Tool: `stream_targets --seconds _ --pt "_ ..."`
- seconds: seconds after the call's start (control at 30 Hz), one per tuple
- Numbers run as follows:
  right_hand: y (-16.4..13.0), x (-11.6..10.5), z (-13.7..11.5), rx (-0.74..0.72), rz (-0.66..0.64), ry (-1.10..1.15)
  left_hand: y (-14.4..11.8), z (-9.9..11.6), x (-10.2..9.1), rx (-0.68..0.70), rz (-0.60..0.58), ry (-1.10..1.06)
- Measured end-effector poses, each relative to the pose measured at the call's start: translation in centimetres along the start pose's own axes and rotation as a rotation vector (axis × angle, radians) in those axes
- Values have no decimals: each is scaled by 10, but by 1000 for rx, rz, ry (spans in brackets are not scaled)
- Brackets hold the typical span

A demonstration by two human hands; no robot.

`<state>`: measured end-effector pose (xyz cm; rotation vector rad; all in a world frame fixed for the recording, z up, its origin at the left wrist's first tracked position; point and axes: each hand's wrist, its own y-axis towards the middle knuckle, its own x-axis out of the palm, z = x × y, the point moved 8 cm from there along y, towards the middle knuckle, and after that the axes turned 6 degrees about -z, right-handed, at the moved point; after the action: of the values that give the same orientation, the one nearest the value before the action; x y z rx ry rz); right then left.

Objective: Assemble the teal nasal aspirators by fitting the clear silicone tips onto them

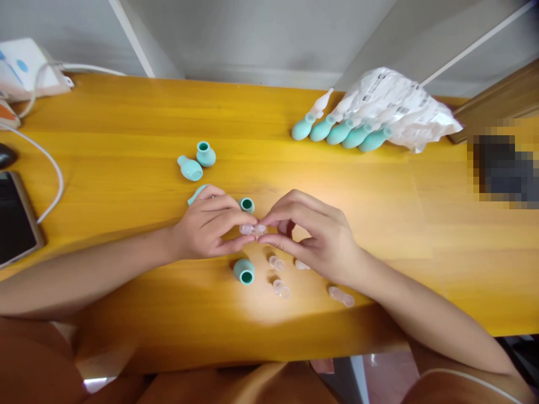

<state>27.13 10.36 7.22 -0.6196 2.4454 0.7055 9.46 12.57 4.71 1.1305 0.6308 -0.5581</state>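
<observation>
My left hand point(210, 221) pinches a small clear plastic piece point(247, 229) between thumb and fingers. From the other side my right hand point(315, 230) grips the same clear part, or a second one touching it; I cannot tell which. Just behind my fingertips stands a teal rubber bulb point(246, 204), its dark mouth showing. Another bulb point(243, 271) sits in front of them, and one more point(199, 193) is partly covered by my left hand. Several loose clear plastic pieces point(281, 288) lie near my right hand and forearm.
Two teal bulbs point(196, 160) rest farther back on the wooden table point(138, 123). At the back right, several bulbs with clear tips point(337, 133) line up against a white plastic bag point(400, 106). A dark-screened device point(17, 219) and a white cable point(56, 168) occupy the left.
</observation>
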Motion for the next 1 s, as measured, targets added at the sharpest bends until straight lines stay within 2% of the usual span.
stream_targets --seconds 0.07,0.23,0.3,0.53,0.73,1.0 --pt "-2 0 -2 -29 2 -80 0 -3 0 -34 3 4" --pt "-8 4 -15 -168 0 -493 -3 -7 0 -112 4 35" --pt "-9 5 -19 -199 10 -568 -3 -7 0 -116 -4 52" --pt "-13 8 -22 -294 34 -710 0 -6 -3 -105 36 47" --pt "-15 8 -23 -330 45 -733 1 -6 -4 -115 46 23" --pt "-16 10 -25 -368 0 -808 -2 -10 -1 -148 -2 64"
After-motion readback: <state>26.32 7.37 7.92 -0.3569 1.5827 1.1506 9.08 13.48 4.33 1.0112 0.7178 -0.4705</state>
